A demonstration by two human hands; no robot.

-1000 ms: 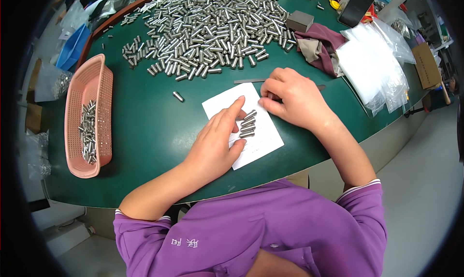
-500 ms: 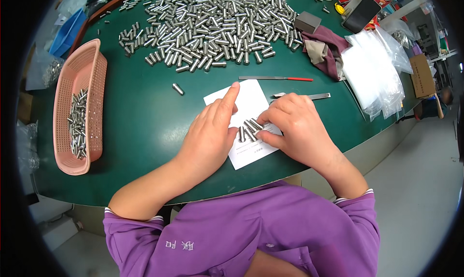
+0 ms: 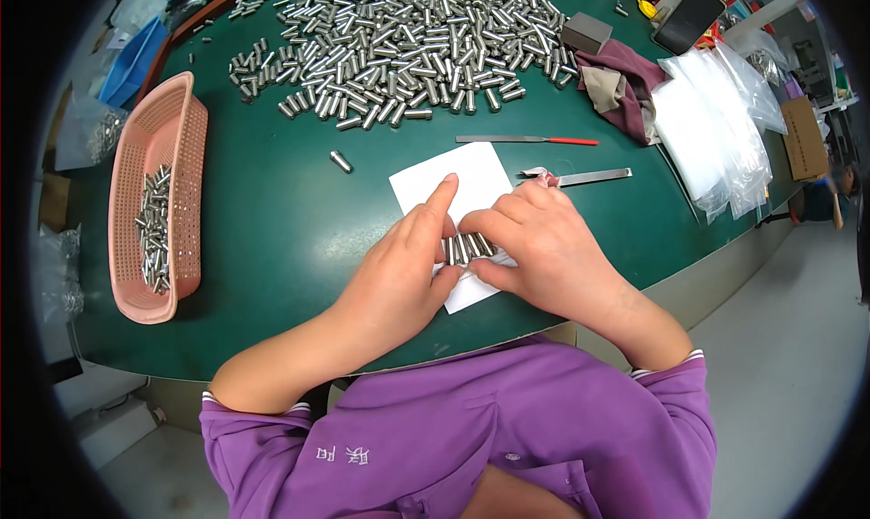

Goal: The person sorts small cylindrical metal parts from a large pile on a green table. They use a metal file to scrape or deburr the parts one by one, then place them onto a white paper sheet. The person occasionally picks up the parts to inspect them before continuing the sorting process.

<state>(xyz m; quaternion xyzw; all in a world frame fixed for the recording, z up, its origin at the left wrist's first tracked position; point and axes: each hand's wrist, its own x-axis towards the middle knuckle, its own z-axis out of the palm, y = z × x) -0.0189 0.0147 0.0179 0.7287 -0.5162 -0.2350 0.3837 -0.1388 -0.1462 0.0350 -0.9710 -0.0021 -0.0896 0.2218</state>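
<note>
A short row of shiny metal pins lies side by side on a white sheet of paper, between my two hands. My left hand rests along the row's left side, its fingers stretched out and its thumb near the pins' lower ends. From the right, my right hand grips the row, index finger over the upper ends and thumb at the lower ends. My fingers partly cover the pins, and how many there are is hard to make out.
Beyond the paper spreads a large heap of metal pins. One loose pin lies left of the paper. A pink basket holds more pins. A red-handled file, a flat metal tool, cloth and plastic bags lie right.
The pins, fanned out and tilted before, now stand closer together in a straighter row. My right hand has shifted left, closing over them. The view has moved slightly.
</note>
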